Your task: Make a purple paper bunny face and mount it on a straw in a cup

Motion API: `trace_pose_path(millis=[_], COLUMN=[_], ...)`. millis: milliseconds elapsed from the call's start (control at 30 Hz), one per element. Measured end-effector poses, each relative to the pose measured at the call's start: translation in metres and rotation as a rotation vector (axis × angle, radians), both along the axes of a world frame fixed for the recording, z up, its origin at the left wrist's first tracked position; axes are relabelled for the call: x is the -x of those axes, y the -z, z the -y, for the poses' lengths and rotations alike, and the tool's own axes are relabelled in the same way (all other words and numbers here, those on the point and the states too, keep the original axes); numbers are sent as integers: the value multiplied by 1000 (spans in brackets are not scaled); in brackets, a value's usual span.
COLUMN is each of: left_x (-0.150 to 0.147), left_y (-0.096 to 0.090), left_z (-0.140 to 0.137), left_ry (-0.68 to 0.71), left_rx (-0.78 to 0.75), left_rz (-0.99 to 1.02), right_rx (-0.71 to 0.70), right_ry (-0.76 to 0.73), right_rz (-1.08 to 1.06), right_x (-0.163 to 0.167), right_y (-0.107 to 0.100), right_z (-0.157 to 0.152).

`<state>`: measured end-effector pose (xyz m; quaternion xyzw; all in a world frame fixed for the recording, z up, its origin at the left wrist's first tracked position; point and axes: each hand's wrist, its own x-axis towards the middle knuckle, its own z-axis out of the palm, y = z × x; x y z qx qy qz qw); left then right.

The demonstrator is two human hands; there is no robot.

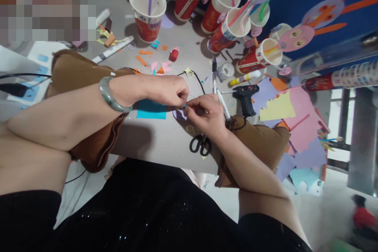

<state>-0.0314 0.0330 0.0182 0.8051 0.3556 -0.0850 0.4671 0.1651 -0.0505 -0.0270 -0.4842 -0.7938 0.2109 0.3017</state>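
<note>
My left hand (165, 89), with a green bangle at the wrist, is closed in a pinch. Its fingertips meet those of my right hand (206, 114), which also pinches with thumb and forefinger. A tiny bluish speck shows where they meet, too small to name. Just under the fingers is a small purple paper piece (179, 114), partly hidden. A blue paper square (151, 111) lies on the table beneath my left wrist. Below my right hand are black-handled scissors (201, 145), with their blades mostly covered, and a small yellow paper ring (190, 128).
Red paper cups (147, 27) with straws line the back. A black glue gun (247, 98), a yellow marker (245, 78) and a tape roll (226, 71) lie right of my hands. Coloured paper sheets (304, 114) pile further right. Brown cushions (260, 141) support both forearms.
</note>
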Motion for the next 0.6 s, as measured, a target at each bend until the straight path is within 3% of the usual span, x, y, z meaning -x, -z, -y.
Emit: trace_pose_path(millis=[467, 600], left_x=[0, 0], left_y=[-1, 0], left_z=[0, 0], left_ry=[5, 7], left_rx=[16, 20], left_rz=[1, 21], right_rx=[176, 288], right_ry=[76, 144], right_rz=[-113, -191], right_x=[2, 3], right_y=[-4, -7], right_z=[2, 2])
